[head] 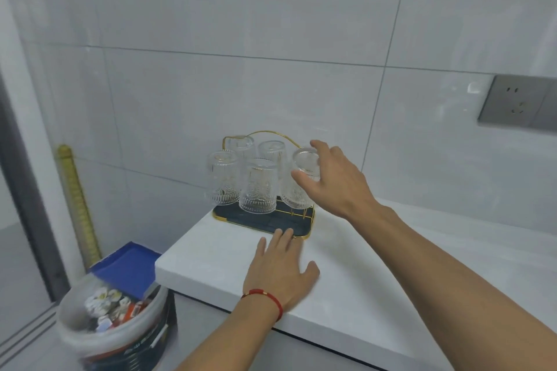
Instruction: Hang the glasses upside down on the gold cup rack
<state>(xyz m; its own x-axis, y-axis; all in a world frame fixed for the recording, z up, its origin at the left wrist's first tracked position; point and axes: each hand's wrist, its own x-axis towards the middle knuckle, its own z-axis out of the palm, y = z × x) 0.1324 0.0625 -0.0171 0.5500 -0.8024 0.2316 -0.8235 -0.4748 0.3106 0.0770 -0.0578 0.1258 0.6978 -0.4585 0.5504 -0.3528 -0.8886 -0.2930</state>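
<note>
The gold cup rack (310, 221), with a dark tray base and a looped wire handle, stands on the white counter (361, 280) near the wall. Several clear embossed glasses hang upside down on it. My right hand (334, 181) wraps around the rightmost glass (297, 190), thumb in front and fingers over its upturned base. The front middle glass (258, 187) and the left glass (222, 178) stand free of my hands. My left hand (281, 268), with a red bracelet on the wrist, lies flat on the counter, fingertips touching the tray's front edge.
A grey wall socket (518, 104) sits at the right. On the floor to the left of the counter stands a lined bin (117, 328) full of rubbish, with a blue box (126, 268) behind it. A yellow ribbed pipe (77, 202) runs up the wall corner.
</note>
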